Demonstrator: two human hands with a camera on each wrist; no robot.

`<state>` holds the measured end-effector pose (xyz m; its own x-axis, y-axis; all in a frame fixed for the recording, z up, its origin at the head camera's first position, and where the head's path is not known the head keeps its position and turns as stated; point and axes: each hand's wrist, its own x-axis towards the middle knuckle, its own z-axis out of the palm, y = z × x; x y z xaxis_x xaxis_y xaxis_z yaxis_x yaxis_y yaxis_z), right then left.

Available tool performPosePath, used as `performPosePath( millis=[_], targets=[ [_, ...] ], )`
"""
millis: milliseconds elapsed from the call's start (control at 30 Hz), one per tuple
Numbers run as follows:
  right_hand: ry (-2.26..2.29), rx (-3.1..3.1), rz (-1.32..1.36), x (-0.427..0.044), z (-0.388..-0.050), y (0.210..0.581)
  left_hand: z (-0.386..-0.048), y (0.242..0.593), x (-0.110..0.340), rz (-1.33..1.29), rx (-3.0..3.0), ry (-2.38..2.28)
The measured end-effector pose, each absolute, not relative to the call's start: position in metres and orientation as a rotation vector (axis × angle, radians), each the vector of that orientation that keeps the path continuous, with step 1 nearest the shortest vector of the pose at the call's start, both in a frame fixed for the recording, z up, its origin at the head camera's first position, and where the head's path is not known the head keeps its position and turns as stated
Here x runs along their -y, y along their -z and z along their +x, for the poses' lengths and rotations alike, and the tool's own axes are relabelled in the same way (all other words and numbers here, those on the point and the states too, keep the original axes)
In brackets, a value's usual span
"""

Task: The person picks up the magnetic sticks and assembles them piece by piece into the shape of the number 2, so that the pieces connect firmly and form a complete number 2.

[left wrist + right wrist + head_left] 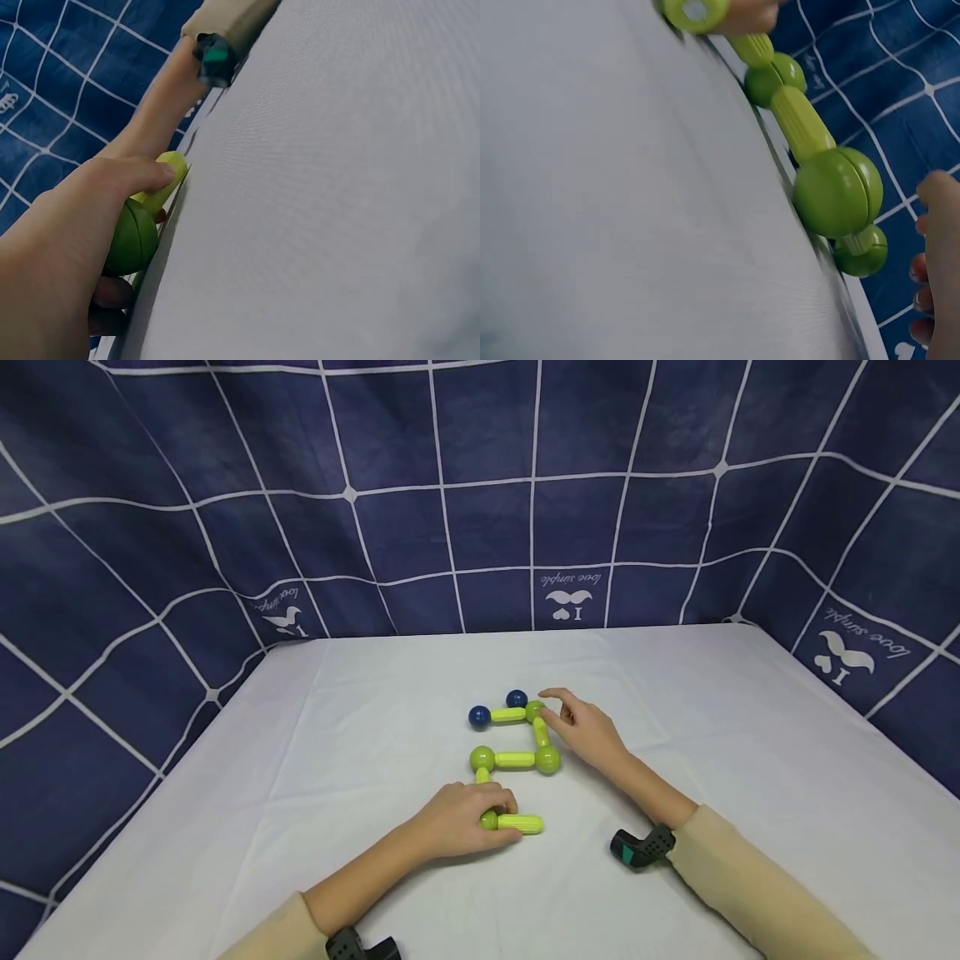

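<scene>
Yellow-green ribbed rods (515, 760) and green balls (547, 759) join into a zigzag chain on the white table, like magnetic building sticks. At its near end my left hand (467, 818) holds the last green ball (131, 240), its thumb along the end rod (522, 823). My right hand (585, 731) hovers at the far right corner of the chain, beside a green ball (534, 711). Its fingers are loosely bent and hold nothing; in the right wrist view this hand (943, 262) is apart from the balls. A dark blue ball (480, 717) ends the far rod.
Another dark blue ball (517, 698) lies just behind the far rod; whether it is attached is hard to tell. The white cloth-covered table (360, 710) meets a navy checked curtain (480, 527) at the back and sides. Each wrist carries a black camera band (643, 847).
</scene>
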<state>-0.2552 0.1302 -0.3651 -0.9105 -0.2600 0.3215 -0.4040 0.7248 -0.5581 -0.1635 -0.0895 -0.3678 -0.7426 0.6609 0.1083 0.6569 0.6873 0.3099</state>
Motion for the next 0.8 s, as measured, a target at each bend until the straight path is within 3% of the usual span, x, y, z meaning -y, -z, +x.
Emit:
performPosePath(
  millis=[433,800],
  targets=[
    [-1.214,2.817,0.397,-0.113,-0.292,0.373,-0.166,0.372,0.091,1.171,-2.858,-0.583],
    [-1.069,2.898,0.207,-0.093,-0.305,0.377,-0.167,0.37,0.091,1.13,-2.831,-0.621]
  ],
)
